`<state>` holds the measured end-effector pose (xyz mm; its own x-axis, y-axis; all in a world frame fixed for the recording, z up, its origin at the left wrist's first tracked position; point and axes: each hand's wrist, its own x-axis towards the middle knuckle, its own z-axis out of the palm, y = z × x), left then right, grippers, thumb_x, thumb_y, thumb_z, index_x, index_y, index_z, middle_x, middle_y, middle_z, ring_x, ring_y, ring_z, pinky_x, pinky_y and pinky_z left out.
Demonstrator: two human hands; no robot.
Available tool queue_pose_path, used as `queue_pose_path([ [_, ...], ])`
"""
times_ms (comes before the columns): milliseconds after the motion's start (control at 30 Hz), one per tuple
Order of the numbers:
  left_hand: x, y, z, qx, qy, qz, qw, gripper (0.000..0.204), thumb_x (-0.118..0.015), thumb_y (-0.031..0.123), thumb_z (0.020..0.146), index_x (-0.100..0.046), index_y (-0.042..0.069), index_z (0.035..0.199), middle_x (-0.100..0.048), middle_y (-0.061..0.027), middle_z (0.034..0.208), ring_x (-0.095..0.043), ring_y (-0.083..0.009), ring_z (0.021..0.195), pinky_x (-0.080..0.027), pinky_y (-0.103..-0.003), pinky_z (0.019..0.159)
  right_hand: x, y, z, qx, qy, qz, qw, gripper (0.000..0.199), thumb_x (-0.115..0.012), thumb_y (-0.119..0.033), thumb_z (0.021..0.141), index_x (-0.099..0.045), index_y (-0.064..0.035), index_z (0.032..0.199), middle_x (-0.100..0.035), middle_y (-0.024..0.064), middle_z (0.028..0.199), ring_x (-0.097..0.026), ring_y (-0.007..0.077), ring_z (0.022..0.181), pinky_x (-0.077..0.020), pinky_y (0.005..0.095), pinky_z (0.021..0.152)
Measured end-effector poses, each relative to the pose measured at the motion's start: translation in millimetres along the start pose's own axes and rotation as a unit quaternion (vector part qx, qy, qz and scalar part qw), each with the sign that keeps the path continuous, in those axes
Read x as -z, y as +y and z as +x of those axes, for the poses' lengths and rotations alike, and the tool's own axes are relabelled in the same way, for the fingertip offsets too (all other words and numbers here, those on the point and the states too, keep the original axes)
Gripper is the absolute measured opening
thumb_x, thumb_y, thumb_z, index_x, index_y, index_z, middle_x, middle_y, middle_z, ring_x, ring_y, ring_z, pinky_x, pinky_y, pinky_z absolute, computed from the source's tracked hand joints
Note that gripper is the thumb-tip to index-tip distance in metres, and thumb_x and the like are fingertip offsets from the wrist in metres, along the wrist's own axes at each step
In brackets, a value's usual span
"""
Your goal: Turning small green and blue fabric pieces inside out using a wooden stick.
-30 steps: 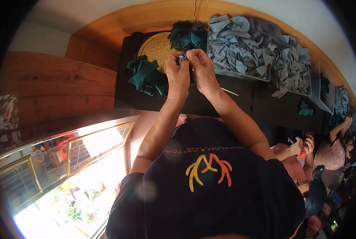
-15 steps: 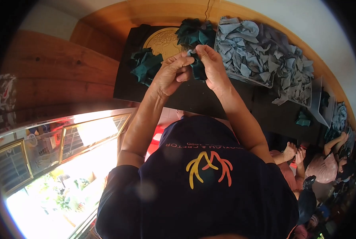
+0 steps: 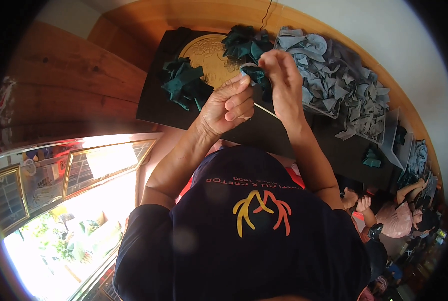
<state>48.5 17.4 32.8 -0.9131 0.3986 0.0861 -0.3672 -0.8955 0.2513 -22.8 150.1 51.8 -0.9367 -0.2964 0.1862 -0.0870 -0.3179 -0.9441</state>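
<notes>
A small dark green cloth piece [image 3: 254, 73] with a pale grey underside is held up over the dark table [image 3: 156, 108]. My left hand [image 3: 230, 105] pinches its pale edge between thumb and forefinger, the other fingers curled in. On the piece's right side is my right hand [image 3: 285, 83], its fingers bent and slightly blurred; whether they grip the cloth is hidden. A thin pale stick [image 3: 267, 109] slants out beside the right palm, and how it is held cannot be seen. Crumpled dark green cloth pieces lie to the left [image 3: 186, 83] and behind [image 3: 246, 42].
A round gold embossed mat [image 3: 204, 55] lies at the back. A clear bin of grey-green cloth pieces [image 3: 329, 70] stands at right, with another clear bin [image 3: 395, 140] beyond. A small green piece [image 3: 372, 158] lies near it. Other people [image 3: 397, 218] sit farther right; a bright window is at lower left.
My right hand has moved slightly right, away from the left fingertips. The cloth piece has turned, showing more of its pale underside. A thin pale stick now shows by the right palm.
</notes>
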Motion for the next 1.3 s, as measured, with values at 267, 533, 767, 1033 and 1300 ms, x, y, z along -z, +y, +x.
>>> queue_pose_path([
  [267,-7,-15,0,-0.004,-0.084,-0.138,0.987,0.020,-0.037,0.019,0.103,-0.056,0.013,0.099,-0.040,0.0027,0.050,-0.035,-0.0089,0.036,-0.028,-0.024,0.043,10,-10,-23,0.194,-0.061,-0.142,0.969,0.022,-0.072,-0.006,0.084,-0.056,-0.0008,0.098,-0.057,0.0024,0.083,-0.056,0.0072,0.072,-0.0446,0.0202,0.064],
  [533,-32,-31,0,0.018,-0.116,-0.307,0.944,0.027,-0.033,0.019,0.104,-0.053,0.006,0.090,-0.042,0.0012,0.047,-0.037,-0.0102,0.033,-0.028,-0.022,0.037,31,5,-18,0.156,-0.131,-0.040,0.978,0.016,-0.068,-0.003,0.087,-0.052,-0.0025,0.090,-0.055,0.0013,0.079,-0.050,0.0055,0.068,-0.0411,0.0202,0.060],
  [767,-39,-25,2,-0.007,-0.043,-0.213,0.976,0.032,-0.033,0.024,0.105,-0.050,0.009,0.082,-0.041,0.0024,0.045,-0.037,-0.0108,0.032,-0.028,-0.024,0.036,29,11,-31,0.191,-0.125,-0.076,0.971,0.015,-0.067,-0.005,0.088,-0.052,-0.0019,0.087,-0.055,0.0037,0.081,-0.050,0.0088,0.071,-0.0398,0.0214,0.062],
  [1033,-53,-20,4,-0.042,-0.025,-0.104,0.993,0.054,-0.026,0.031,0.105,-0.049,0.008,0.062,-0.044,0.0010,0.045,-0.041,-0.0113,0.033,-0.031,-0.025,0.043,19,-43,-20,0.283,-0.067,-0.202,0.935,0.024,-0.075,-0.003,0.077,-0.062,-0.0007,0.097,-0.061,0.0090,0.095,-0.058,0.0172,0.080,-0.0477,0.0272,0.074],
  [1300,-49,-24,7,-0.025,-0.026,-0.148,0.988,0.055,-0.024,0.035,0.105,-0.049,0.007,0.064,-0.044,0.0014,0.045,-0.041,-0.0108,0.033,-0.031,-0.025,0.041,11,-45,-18,0.258,-0.046,-0.234,0.936,0.018,-0.073,-0.001,0.079,-0.058,-0.0002,0.088,-0.059,0.0083,0.090,-0.056,0.0165,0.074,-0.0465,0.0269,0.066],
])
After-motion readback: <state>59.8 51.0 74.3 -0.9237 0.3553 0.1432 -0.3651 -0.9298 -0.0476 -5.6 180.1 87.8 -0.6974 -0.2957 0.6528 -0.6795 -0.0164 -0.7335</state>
